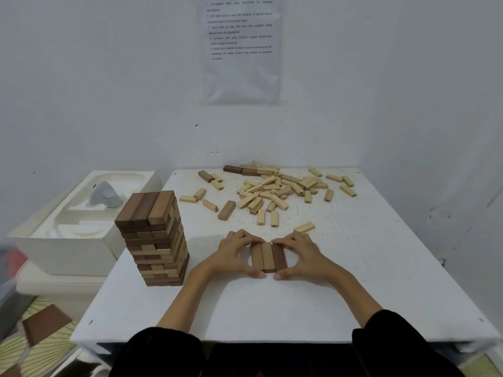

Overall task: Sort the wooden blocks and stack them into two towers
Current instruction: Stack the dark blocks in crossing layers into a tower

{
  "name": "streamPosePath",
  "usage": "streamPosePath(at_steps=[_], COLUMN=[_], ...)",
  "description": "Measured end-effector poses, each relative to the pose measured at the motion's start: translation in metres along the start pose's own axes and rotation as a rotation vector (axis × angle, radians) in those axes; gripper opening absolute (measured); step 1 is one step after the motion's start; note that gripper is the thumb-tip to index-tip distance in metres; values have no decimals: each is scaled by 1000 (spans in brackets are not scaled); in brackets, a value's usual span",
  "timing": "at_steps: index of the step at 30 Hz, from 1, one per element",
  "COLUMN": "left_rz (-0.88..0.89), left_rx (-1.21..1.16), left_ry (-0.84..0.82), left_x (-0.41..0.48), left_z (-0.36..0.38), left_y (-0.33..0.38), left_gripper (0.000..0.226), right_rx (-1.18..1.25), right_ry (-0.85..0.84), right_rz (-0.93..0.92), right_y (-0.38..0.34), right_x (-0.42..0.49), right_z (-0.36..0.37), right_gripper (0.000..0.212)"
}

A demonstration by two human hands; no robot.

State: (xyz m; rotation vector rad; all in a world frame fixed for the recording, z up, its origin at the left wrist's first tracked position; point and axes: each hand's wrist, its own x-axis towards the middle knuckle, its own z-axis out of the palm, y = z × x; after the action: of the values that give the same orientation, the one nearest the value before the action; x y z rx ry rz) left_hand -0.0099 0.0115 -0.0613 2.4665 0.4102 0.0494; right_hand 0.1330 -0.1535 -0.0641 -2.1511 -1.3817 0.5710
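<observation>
**Three blocks pressed together between both hands**

On the near middle of the white table (353, 281), a row of three blocks (268, 257) is laid flat side by side and is clamped from both sides: the left hand (234, 254) is closed against its left edge, the right hand (302, 257) against its right, thumbs at the near ends. To the left, a tall tower (155, 238) of mixed dark and light blocks is seen standing. Farther back, a loose pile of blocks (275, 190) is scattered near the wall. A printed sheet (242, 50) is fixed to the wall above.
</observation>
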Motion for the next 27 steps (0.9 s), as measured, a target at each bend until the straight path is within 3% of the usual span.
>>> streamPosePath(at_steps=[5,11,16,21,27], left_rz=[9,48,-16,-256,-329], left_rx=[-54,-156,-169,-186,91], left_ry=[26,71,109,388,354], left_x=[-2,-10,-11,-13,-20], left_z=[4,7,8,27,53], left_y=[-3,-2,6,32,60], left_gripper=[80,86,95,80,126], right_rx=[14,23,100,140,176], right_ry=[45,89,-149,-214,-156], right_rz=[-39,-42,9,60,40], right_y=[3,0,4,21,34], right_x=[0,-3,-1,-3,-4], right_z=[2,7,-14,-46,-50], right_gripper=[94,98,99,80,61])
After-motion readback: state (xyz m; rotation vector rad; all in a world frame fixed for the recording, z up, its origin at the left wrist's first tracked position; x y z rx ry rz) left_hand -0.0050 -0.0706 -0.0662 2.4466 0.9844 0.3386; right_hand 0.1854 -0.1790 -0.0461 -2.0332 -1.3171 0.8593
